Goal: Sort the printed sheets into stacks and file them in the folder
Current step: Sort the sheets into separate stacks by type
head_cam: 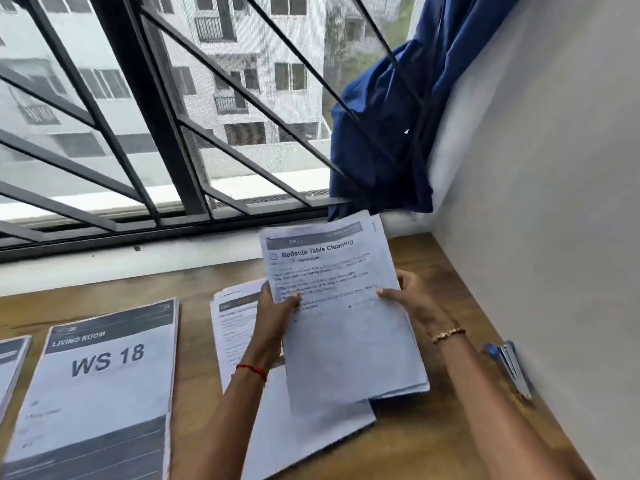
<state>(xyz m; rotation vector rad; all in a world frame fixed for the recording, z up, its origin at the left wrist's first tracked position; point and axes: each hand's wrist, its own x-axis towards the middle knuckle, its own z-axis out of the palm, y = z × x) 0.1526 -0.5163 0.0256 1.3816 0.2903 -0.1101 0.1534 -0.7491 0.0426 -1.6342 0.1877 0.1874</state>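
Note:
Both hands hold up a bundle of printed sheets [346, 323] above the wooden table [426, 445]; its top page reads "Bedside Table Cleaning". My left hand [275, 315] grips the bundle's left edge, thumb on the front. My right hand [412, 301] grips its right edge. Under the bundle lies another stack of sheets [235, 327]. A stack headed "LIVING ROOM WS 18" [104, 386] lies to the left. A third stack [12, 362] shows partly at the left border. I cannot pick out a folder.
A blue stapler [507, 365] lies by the white wall [554, 237] on the right. A barred window [156, 133] runs along the back of the table. A blue curtain [388, 133] hangs bunched at the back right corner.

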